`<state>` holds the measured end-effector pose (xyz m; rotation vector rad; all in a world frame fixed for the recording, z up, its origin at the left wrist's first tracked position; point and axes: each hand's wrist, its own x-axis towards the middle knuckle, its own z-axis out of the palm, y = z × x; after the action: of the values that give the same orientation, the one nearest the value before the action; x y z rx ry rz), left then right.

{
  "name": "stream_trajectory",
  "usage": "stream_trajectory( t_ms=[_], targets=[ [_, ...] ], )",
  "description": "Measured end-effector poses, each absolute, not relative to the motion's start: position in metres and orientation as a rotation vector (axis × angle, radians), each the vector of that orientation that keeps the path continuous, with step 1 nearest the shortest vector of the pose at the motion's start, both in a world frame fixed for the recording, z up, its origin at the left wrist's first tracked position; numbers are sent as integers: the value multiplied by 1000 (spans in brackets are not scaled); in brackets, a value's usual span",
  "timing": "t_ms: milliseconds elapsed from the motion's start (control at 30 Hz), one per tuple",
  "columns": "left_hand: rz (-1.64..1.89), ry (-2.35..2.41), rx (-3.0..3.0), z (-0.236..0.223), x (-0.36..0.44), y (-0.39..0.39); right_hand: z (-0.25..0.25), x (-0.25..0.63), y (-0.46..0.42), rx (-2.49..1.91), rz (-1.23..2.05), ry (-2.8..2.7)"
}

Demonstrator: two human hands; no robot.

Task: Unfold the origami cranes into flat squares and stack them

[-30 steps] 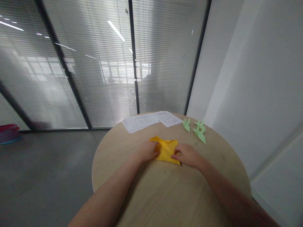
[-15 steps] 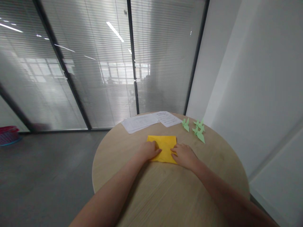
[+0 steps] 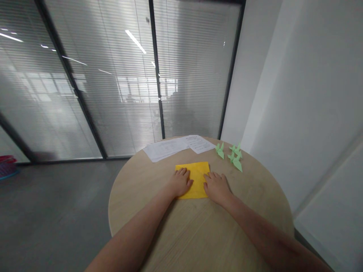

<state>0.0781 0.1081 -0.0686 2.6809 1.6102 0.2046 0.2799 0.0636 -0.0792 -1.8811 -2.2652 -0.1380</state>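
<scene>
Paper (image 3: 197,181), yellow and rumpled earlier, now lies flatter under both loosely spread hands (image 3: 180,183).

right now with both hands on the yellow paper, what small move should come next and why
I'd probably press the left hand down to steady the yellow paper and slide the right hand lightly along its right edge. The sheet lies nearly flat on the table, yet faint creases seem to show, and the right fingers already rest at that edge.
</scene>
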Motion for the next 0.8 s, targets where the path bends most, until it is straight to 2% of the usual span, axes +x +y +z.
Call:
stream_trajectory(
  t_ms=[233, 367, 800],
  targets=[
    [62, 1559, 2634, -76, 78, 110, -97, 273, 85, -1588, 63, -2365],
    [66, 1564, 2606, -76, 77, 112, -103, 271, 92, -1684, 168, -2406],
    [98, 1975, 2412, -74, 52, 125, -103, 305, 107, -2102, 206, -2200]
  ],
)
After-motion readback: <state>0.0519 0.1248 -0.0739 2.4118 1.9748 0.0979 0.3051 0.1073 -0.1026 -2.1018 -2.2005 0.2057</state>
